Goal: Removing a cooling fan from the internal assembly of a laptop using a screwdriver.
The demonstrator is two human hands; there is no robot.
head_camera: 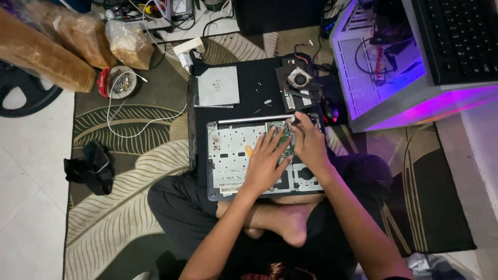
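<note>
Head view looks down on an opened laptop chassis (233,155) lying across the seated person's crossed legs, steadied there. Left hand (267,161) presses flat on its middle, fingers spread apart, bracing it. Right hand (310,142), at the chassis's upper right corner, has fingers clamped on a dark screwdriver handle (294,120). Beyond the chassis lie a removed fan (300,79) and a grey cover plate (218,86).

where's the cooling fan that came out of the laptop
In the head view the cooling fan lies on the black mat, just beyond the opened laptop, up and right of the right hand.
</note>
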